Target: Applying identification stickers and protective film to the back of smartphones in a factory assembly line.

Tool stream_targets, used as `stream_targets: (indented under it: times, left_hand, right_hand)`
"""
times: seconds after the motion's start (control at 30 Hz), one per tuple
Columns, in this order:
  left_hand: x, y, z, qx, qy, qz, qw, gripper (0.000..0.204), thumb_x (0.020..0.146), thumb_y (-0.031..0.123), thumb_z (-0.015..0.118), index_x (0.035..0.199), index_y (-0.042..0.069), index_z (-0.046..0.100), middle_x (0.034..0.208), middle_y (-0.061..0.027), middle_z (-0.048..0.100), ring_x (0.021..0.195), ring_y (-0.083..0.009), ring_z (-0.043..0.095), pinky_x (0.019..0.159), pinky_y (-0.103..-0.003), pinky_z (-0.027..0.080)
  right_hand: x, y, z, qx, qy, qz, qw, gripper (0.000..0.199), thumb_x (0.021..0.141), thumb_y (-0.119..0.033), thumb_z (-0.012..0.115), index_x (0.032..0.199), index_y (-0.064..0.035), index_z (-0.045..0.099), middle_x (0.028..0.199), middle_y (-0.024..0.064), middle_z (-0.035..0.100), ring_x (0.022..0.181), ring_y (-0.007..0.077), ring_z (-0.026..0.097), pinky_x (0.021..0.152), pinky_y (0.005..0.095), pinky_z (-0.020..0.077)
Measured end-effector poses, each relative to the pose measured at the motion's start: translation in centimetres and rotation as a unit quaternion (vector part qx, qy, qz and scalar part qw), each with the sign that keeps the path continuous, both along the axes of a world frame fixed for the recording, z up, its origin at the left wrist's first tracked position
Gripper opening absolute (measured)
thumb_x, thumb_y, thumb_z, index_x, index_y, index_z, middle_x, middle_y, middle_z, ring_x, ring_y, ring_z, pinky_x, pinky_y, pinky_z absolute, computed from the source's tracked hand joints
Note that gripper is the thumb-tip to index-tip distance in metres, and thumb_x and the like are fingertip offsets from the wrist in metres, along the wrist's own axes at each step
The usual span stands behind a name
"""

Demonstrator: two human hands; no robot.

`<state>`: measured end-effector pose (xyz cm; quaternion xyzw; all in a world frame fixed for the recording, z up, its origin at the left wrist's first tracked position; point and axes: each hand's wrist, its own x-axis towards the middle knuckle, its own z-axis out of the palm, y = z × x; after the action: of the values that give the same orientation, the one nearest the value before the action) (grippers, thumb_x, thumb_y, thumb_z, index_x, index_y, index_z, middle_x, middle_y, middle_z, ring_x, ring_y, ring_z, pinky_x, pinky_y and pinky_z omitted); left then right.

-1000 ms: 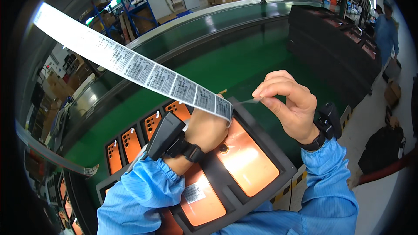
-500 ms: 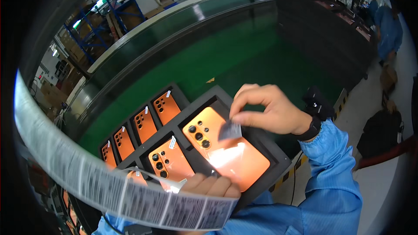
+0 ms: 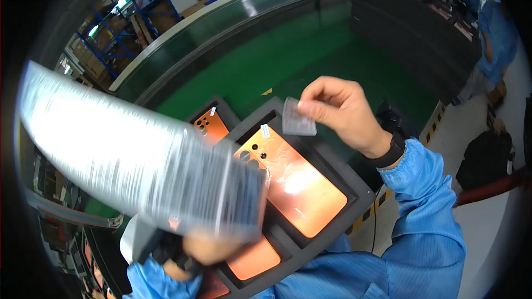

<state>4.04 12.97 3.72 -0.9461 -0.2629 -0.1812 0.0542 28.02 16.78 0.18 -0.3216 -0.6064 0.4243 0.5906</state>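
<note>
My right hand (image 3: 346, 113) pinches a small, see-through label with grey print (image 3: 298, 126) between thumb and fingers, above the tray's far edge. Below it an orange phone (image 3: 313, 191) lies back up in a black foam tray (image 3: 361, 195). Creased clear film with a small white tab (image 3: 265, 131) covers its camera end. My left hand (image 3: 213, 248), smeared by motion, is closed on a long strip of printed labels (image 3: 133, 158). That strip hides much of a second orange phone (image 3: 256, 259) in the same tray.
Another foam tray with an orange phone (image 3: 215, 127) sits behind, partly covered by the strip. The green conveyor belt (image 3: 310, 50) curves past the far side. A tall stack of black trays (image 3: 410, 39) stands at the far right, with a person in blue (image 3: 496, 33) beyond it.
My right hand has lifted its label up and away from the large phone. My left hand has moved left, and the strip now swings across the phones. Creased film and a tab now show on the phone.
</note>
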Motion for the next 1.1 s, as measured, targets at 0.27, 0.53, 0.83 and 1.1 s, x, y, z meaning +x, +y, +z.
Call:
stream_targets:
  times: [0.27,0.53,0.83,1.1]
  left_hand:
    - [2.1,7.1,-1.5,-0.159,-0.082,-0.012,0.984,0.018,0.085,0.005,0.051,0.102,0.000,0.058,0.079,-0.0168,0.052,0.071,-0.0310,0.050,0.063,-0.041,0.039]
    - [3.2,7.6,-2.3,-0.012,-0.046,-0.002,0.999,0.015,0.064,-0.002,0.056,0.079,-0.003,0.058,0.079,-0.0204,0.056,0.076,-0.0366,0.055,0.067,-0.045,0.043]
    - [2.8,7.5,-2.9,-0.091,-0.098,0.060,0.989,0.011,0.080,0.010,0.059,0.083,-0.001,0.058,0.080,-0.0181,0.056,0.075,-0.0368,0.053,0.070,-0.043,0.042]
    - [2.0,2.6,-0.8,-0.166,-0.083,-0.020,0.982,0.008,0.083,0.000,0.055,0.089,0.002,0.051,0.084,-0.0121,0.053,0.077,-0.0266,0.055,0.066,-0.035,0.044]
  right_hand:
    - [-0.2,-0.5,0.3,-0.006,0.013,-0.019,1.000,0.010,0.084,-0.011,0.064,0.083,-0.0006,0.061,0.077,0.0010,0.061,0.073,0.0057,0.053,0.067,0.0210,0.0439]
    - [-0.3,-0.1,0.0,-0.013,0.010,-0.005,1.000,0.011,0.083,-0.010,0.064,0.082,0.0001,0.061,0.077,0.0014,0.061,0.074,0.0067,0.054,0.069,0.0216,0.0443]
    - [-0.4,-0.4,-0.3,0.006,-0.006,-0.004,1.000,0.011,0.083,-0.010,0.064,0.084,0.0005,0.061,0.077,0.0014,0.061,0.074,0.0062,0.054,0.068,0.0213,0.0447]
    - [-0.1,-0.7,-1.7,-0.068,0.051,0.019,0.996,0.011,0.084,-0.010,0.064,0.084,0.0006,0.060,0.077,0.0013,0.061,0.072,0.0058,0.054,0.067,0.0213,0.0449]
